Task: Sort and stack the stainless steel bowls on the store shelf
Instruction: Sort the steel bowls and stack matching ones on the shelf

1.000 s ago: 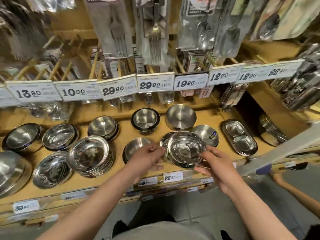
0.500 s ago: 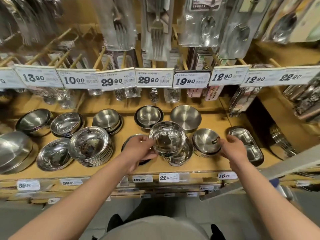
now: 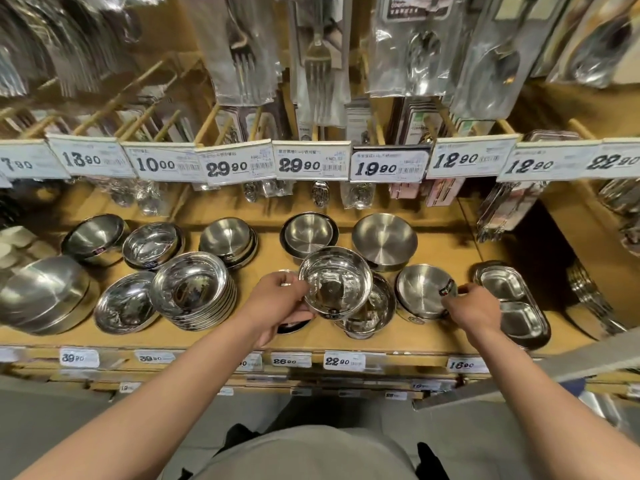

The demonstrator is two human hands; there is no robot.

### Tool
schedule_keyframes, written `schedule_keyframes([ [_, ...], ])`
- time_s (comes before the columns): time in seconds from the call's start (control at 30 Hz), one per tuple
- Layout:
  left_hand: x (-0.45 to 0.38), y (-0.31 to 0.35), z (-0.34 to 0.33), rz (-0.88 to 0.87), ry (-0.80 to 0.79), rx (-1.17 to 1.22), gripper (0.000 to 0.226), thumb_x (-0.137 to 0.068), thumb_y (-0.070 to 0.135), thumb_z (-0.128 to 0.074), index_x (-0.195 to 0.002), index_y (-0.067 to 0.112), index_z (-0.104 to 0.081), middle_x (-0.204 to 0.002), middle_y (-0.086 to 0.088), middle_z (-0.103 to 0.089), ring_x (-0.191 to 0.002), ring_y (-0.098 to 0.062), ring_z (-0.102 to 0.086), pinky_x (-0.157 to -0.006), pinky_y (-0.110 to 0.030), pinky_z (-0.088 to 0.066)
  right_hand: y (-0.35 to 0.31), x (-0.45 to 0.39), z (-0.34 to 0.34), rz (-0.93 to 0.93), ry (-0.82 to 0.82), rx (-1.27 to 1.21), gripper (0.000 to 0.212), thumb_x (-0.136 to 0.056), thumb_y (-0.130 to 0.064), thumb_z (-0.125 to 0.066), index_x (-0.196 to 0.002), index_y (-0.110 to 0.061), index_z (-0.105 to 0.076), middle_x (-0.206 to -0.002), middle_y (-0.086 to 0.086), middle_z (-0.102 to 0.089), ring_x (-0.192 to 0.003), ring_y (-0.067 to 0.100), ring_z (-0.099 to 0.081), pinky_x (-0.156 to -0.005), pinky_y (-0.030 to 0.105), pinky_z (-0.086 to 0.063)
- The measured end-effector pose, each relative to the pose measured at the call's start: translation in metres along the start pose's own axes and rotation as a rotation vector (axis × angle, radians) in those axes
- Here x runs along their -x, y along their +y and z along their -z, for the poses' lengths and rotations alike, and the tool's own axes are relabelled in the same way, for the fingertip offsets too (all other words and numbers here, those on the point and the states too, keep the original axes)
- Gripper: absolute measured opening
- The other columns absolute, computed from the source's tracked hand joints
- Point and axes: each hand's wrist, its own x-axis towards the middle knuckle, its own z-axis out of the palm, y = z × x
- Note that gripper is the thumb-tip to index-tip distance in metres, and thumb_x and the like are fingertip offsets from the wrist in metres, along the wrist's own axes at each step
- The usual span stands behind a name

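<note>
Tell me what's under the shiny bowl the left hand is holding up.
Under the lifted bowl in the left hand sit more shiny bowls, apparently nested; their number is hidden. A dark dish peeks out below the hand.

One view only, from a wide-angle camera worn on the person's head; it looks forward and down at a wooden shelf of steel bowls, close enough that both forearms reach in from the near edge; straight lines bow toward the frame's sides; the row of price tags crosses the middle, hanging cutlery packs fill the far top, and the person's torso shows at the near bottom centre; no second view shares the scene.
</note>
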Motion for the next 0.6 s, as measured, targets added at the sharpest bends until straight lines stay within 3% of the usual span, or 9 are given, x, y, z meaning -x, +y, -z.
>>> schedule_keyframes([
  [0.1,-0.003,0.002,-0.008,0.024,-0.006,-0.007,0.014,-0.098,0.006,-0.062,-0.111,0.002,-0.059,-0.102,-0.026,-0.075,-0.089,-0.034,-0.076,-0.071,-0.035,-0.063,-0.003,-0.003,0.007,0.029,-0.04,-0.04,0.011,-0.084,-0.015,-0.071,-0.079,-0.007,-0.065,-0.084,0.018,-0.073,-0.083,0.038,-0.072,-0.078,0.051,-0.06],
  [0.2,-0.007,0.003,-0.017,0.03,-0.033,-0.018,0.008,-0.098,0.006,-0.063,-0.105,0.004,-0.059,-0.087,-0.02,-0.076,-0.073,-0.024,-0.074,-0.061,-0.028,-0.064,0.003,-0.004,0.013,0.009,-0.061,-0.084,0.007,-0.084,-0.008,-0.07,-0.081,-0.009,-0.063,-0.084,0.02,-0.074,-0.08,0.041,-0.073,-0.078,0.057,-0.06],
  [0.33,-0.013,0.003,-0.025,0.032,-0.057,-0.038,0.007,-0.098,0.005,-0.062,-0.104,0.004,-0.059,-0.087,-0.019,-0.073,-0.071,-0.023,-0.072,-0.058,-0.026,-0.063,0.013,-0.005,0.019,-0.023,-0.059,-0.15,0.017,-0.085,-0.007,-0.07,-0.101,-0.004,-0.067,-0.089,0.019,-0.073,-0.083,0.041,-0.073,-0.081,0.057,-0.059],
  [0.4,-0.015,0.006,-0.026,0.034,-0.078,-0.018,0.006,-0.099,0.006,-0.062,-0.103,0.003,-0.059,-0.091,-0.02,-0.071,-0.073,-0.024,-0.074,-0.055,-0.024,-0.062,0.016,-0.003,0.022,-0.027,-0.049,-0.204,0.013,-0.087,-0.007,-0.07,-0.099,-0.003,-0.07,-0.085,0.016,-0.073,-0.078,0.038,-0.074,-0.078,0.057,-0.06],
  [0.5,-0.018,0.013,-0.024,0.018,-0.099,0.012,0.003,-0.099,0.005,-0.059,-0.098,0.002,-0.059,-0.079,-0.015,-0.076,-0.07,-0.023,-0.075,-0.05,-0.024,-0.061,0.016,0.001,0.026,-0.053,-0.012,-0.322,0.006,-0.09,-0.006,-0.07,-0.087,-0.011,-0.071,-0.075,0.008,-0.072,-0.06,0.03,-0.074,-0.07,0.054,-0.064],
  [0.6,-0.02,0.024,-0.016,0.03,-0.089,0.03,0.009,-0.099,0.004,-0.059,-0.107,0.001,-0.057,-0.087,-0.024,-0.076,-0.073,-0.027,-0.074,-0.063,-0.031,-0.062,0.01,0.003,0.034,-0.098,-0.016,-0.467,0.004,-0.089,-0.008,-0.074,-0.092,-0.006,-0.072,-0.084,0.012,-0.073,-0.054,0.025,-0.071,-0.062,0.045,-0.065],
])
